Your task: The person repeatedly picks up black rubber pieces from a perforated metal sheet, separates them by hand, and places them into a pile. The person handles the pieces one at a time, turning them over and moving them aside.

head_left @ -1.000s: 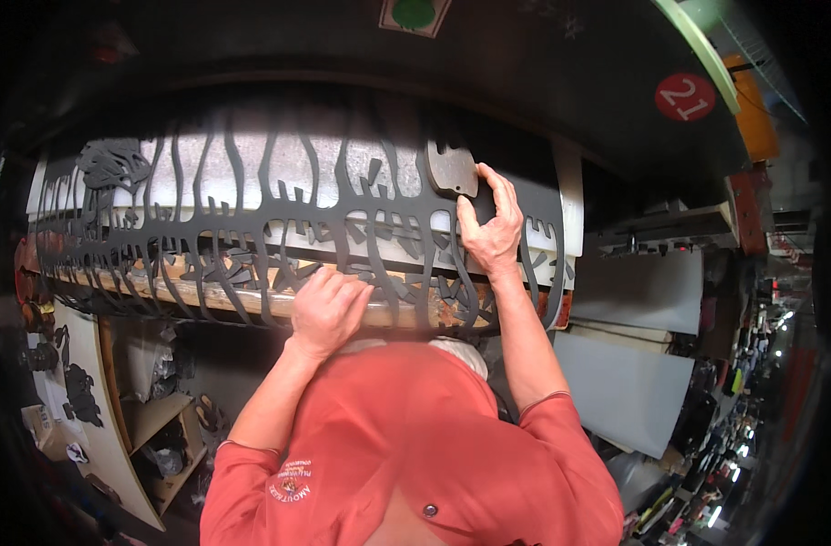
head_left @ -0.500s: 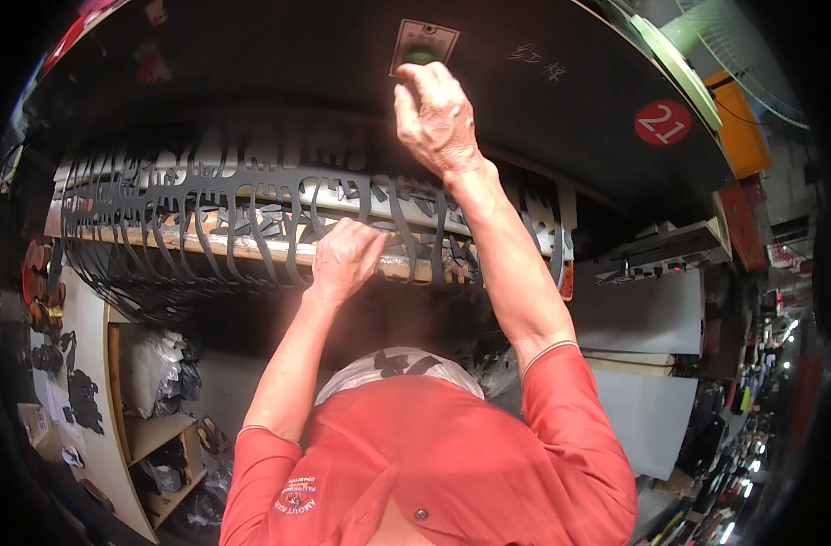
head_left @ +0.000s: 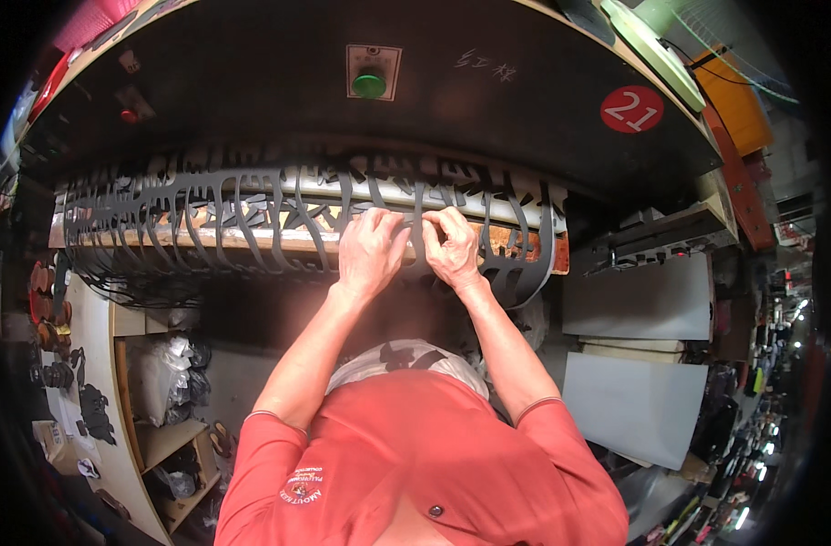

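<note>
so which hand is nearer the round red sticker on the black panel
Right. The right hand is below and to the left of the round red sticker; the left hand is also below it, but farther left.

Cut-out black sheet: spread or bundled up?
Spread: the black sheet runs nearly the full width of the work surface, its strips separated by gaps and draped over the wooden front edge.

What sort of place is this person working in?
Probably a factory or workshop where sheet material is cut. A large dark machine front bears a green button, and below it lies a dark sheet full of shaped gaps, with small loose dark pieces around it.
</note>
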A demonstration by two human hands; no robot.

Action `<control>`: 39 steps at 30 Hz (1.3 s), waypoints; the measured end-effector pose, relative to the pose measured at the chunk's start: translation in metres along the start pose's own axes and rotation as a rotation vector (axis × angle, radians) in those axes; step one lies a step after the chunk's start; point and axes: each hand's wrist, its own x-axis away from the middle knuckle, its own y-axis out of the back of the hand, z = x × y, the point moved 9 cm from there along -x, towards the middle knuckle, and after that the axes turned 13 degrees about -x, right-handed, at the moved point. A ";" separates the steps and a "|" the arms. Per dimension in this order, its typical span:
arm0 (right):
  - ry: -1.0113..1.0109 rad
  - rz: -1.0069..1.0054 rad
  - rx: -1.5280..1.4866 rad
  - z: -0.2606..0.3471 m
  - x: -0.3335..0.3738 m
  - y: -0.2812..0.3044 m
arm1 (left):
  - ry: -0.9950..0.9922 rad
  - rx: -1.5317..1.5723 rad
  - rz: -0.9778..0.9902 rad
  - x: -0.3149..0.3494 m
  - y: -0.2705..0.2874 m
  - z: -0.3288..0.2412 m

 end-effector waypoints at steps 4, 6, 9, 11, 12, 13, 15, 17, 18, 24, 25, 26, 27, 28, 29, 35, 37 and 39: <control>-0.016 0.020 -0.030 -0.001 -0.001 0.001 | 0.175 0.080 -0.008 0.006 -0.008 0.013; -0.022 0.027 -0.020 0.001 0.000 0.002 | 0.126 0.014 -0.001 0.007 -0.008 0.012; 0.022 -0.006 -0.009 0.006 0.001 0.003 | 0.131 0.025 0.060 0.007 -0.012 0.013; 0.040 -0.019 -0.001 0.007 0.002 0.004 | 0.129 0.021 0.027 0.007 -0.008 0.010; 0.041 0.001 -0.005 0.007 0.002 0.003 | 0.125 0.029 0.004 0.006 -0.005 0.008; 0.034 0.007 -0.009 0.006 0.002 0.003 | 0.138 0.029 0.008 0.006 -0.005 0.007; 0.035 0.019 -0.029 0.006 0.002 0.005 | 0.138 0.019 0.038 0.004 -0.005 0.004; 0.007 0.045 -0.031 0.005 0.001 0.006 | 0.155 0.029 0.066 0.003 -0.005 0.004; -0.011 0.061 -0.032 0.004 0.000 0.006 | 0.151 0.030 0.078 0.003 -0.004 0.004; -0.201 0.177 -0.141 -0.002 -0.023 0.006 | 0.098 0.042 0.155 -0.002 -0.007 0.008; -0.253 0.148 -0.144 -0.006 -0.029 0.014 | 0.094 0.029 0.178 -0.003 -0.008 0.009; -0.309 0.122 -0.158 -0.012 -0.038 0.021 | 0.116 0.049 0.204 -0.004 -0.009 0.011; -0.280 0.081 -0.109 -0.013 -0.052 0.029 | 0.109 0.059 0.252 -0.006 -0.011 0.011; -0.237 0.055 -0.070 -0.018 -0.067 0.038 | 0.119 0.071 0.307 -0.007 -0.013 0.010; -0.209 0.034 -0.043 -0.023 -0.082 0.042 | 0.116 0.116 0.386 -0.010 -0.016 0.008; -0.098 0.188 0.086 -0.075 -0.162 -0.017 | 0.194 0.293 0.790 -0.064 -0.029 0.039; -0.040 0.245 0.159 -0.082 -0.170 -0.040 | 0.203 0.318 0.479 -0.116 -0.030 0.058; -0.058 0.241 0.160 -0.091 -0.172 -0.048 | 0.147 0.319 0.192 -0.157 -0.045 0.074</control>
